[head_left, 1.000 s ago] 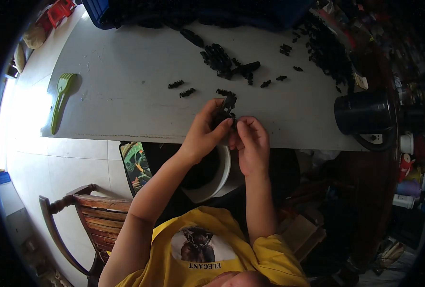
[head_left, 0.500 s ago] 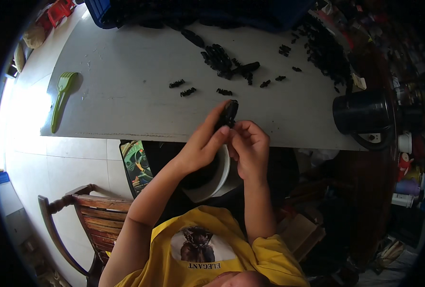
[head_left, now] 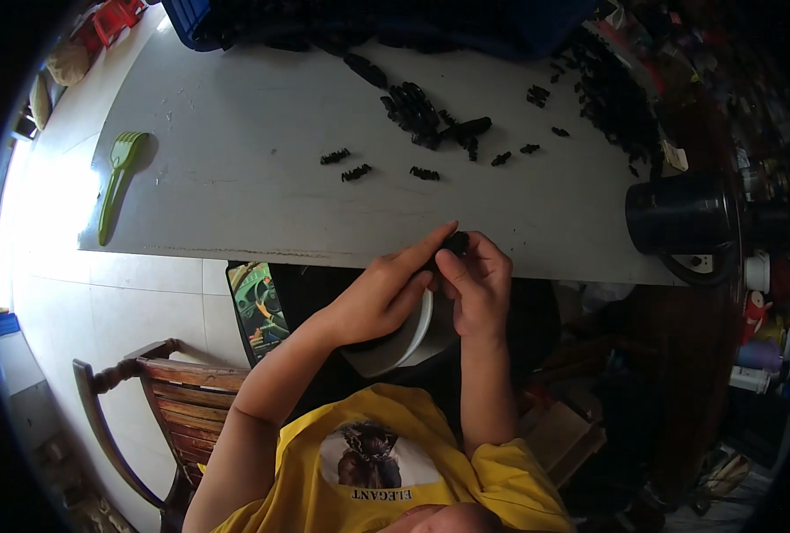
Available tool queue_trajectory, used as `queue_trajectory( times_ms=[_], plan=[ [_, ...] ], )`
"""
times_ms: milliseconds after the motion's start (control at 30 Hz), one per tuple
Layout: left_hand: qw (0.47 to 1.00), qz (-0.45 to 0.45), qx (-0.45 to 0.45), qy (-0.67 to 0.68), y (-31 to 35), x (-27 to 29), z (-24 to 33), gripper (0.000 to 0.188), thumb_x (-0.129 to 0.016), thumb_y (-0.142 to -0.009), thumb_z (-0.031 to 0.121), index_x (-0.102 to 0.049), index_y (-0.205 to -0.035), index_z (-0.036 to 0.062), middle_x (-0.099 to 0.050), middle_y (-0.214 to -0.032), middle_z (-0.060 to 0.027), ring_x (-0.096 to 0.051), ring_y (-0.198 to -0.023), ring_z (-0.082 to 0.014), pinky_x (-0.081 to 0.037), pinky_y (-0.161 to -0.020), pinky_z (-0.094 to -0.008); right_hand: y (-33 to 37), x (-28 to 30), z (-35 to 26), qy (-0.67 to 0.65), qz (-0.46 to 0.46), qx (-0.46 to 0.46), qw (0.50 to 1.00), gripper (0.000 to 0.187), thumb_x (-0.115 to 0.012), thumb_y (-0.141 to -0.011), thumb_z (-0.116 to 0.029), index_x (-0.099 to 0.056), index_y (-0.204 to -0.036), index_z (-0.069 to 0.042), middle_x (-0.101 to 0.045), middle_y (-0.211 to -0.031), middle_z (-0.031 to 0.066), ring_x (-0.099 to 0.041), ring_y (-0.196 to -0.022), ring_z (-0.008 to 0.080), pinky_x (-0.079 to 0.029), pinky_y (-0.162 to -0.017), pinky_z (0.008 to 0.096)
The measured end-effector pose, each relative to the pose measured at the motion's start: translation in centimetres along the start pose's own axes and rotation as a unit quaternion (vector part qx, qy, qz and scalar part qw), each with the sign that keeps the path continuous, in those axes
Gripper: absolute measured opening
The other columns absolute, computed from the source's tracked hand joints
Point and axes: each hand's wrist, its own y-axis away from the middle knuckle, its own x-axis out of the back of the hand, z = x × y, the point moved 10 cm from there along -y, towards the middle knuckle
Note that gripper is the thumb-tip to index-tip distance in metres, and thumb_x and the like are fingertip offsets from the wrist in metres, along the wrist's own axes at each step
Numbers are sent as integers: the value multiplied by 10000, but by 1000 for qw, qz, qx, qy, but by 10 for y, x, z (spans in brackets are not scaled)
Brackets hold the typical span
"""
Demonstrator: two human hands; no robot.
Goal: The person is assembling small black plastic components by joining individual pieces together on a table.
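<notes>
A small black plastic part (head_left: pixel 456 242) sits between my two hands, just above the table's near edge; most of it is hidden by fingers. My left hand (head_left: pixel 396 289) grips it from the left, index finger stretched along its far side. From the right, the thumb and curled fingers of my right hand (head_left: pixel 476 280) pinch the same part. Beyond them, small ridged black pieces (head_left: pixel 424 173) lie apart on the grey table (head_left: pixel 235 195). Farther back is a heap of longer black parts (head_left: pixel 411 111). A white round tub (head_left: pixel 412 342) is partly visible below my hands.
A blue bin (head_left: pixel 186 27) of black parts stands at the far edge. More small black pieces (head_left: pixel 617 107) are piled at the far right, near a dark mug (head_left: pixel 674 213). A green fork-shaped tool (head_left: pixel 118 182) lies at left. A wooden chair (head_left: pixel 186 382) stands lower left.
My hands have drawn closer together and turned the black part, which is now more covered by fingers. My left fingertips have come nearer and to the right. The view has shifted slightly.
</notes>
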Motion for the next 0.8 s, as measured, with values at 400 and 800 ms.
queue_trajectory(
  times_ms=[400,800],
  plan=[
    [859,210,-103,-456,-78,103,2,366,-483,-739,-71,-591,-1065,58,-578,-1041,-122,-523,-977,-306,-432,-828,-380,-71,-26,-39,603,53,215,766,206,-645,-731,-59,-555,-912,-18,-555,-935,112,-579,-839,291,-464,-716,364],
    [752,95,-117,-642,-114,99,-17,213,-547,-743,29,-582,-945,86,-588,-987,-72,-567,-896,-252,-419,-812,-369,-56,9,-26,341,38,130,930,79,-620,-765,-50,-551,-793,-21,-558,-670,59,-514,-540,121,-375,-479,262]
  ],
)
